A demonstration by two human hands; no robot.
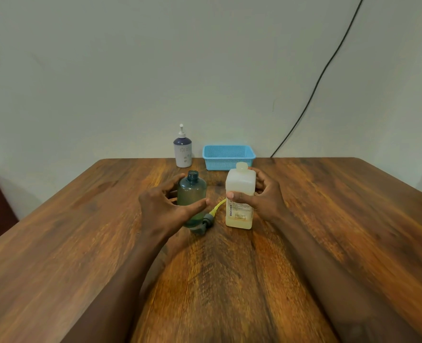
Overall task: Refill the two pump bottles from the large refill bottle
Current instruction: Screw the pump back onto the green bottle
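- Left hand [165, 206] curls round the open green bottle [192, 191] on the counter [81, 243].
- Right hand [267, 194] grips the capped refill bottle [239, 211] beside it.
- Loose pump [208, 219] lies between both bottles.
- White pump bottle [182, 151] and blue basket [228, 155] stand at the far edge.

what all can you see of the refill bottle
The refill bottle is square-sided, translucent whitish plastic, with a pale cap on and a label printed in blue down its front. It looks yellower near the bottom, perhaps liquid. It stands upright on the table, right of the open teal bottle. The right hand grips it, thumb across the front, fingers round the far side.
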